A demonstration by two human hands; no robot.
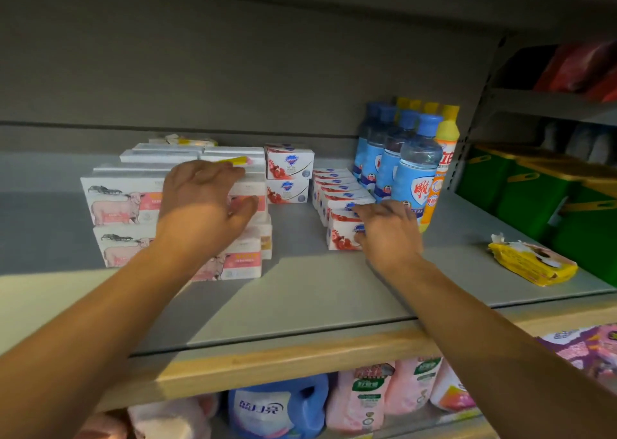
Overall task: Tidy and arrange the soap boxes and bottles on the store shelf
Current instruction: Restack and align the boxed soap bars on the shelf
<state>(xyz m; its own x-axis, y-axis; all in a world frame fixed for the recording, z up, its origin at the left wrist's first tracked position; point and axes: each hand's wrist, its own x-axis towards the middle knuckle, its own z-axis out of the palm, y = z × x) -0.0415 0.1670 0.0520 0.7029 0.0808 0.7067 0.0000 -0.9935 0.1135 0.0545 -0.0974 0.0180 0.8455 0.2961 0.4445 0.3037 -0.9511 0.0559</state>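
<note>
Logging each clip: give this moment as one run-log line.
left hand on sheep soap boxes | right hand on front red-white soap box | blue bottles upright

On the shelf (300,305), the stacked sheep boxes (123,205) sit at the left, with two small boxes (288,173) stacked just to their right. Further right runs a row of soap boxes (337,195), front to back, bottles (400,158) beside it. A packet (531,263) lies far right, near the front edge.
</note>
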